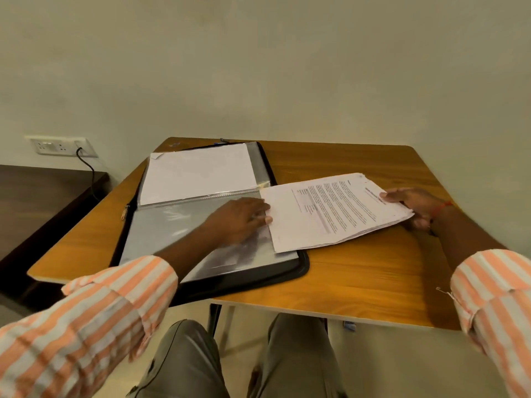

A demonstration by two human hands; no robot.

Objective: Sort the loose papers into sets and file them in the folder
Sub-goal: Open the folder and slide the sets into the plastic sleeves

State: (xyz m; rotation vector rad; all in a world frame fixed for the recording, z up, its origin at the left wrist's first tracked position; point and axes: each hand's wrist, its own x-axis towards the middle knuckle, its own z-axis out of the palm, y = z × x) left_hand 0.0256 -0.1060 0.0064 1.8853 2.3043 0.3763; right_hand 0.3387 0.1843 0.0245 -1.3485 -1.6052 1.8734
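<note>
An open black zip folder [298, 268] lies on the left half of the wooden table [359, 280]. Its far half holds white sheets [198, 173] in a clear sleeve, and its near half shows a clear plastic sleeve [161, 237]. A stack of printed papers [330, 214] lies across the folder's right edge and the table. My left hand [241, 218] rests on the near sleeve with its fingertips at the stack's left edge. My right hand [413, 205] grips the stack's right end, thumb on top.
A metal zip pull [125, 211] hangs at the folder's left edge. To the left stands a dark wooden surface [37, 202] below a wall socket [61, 146] with a black cable. My knees are under the table's near edge. A wall stands close behind.
</note>
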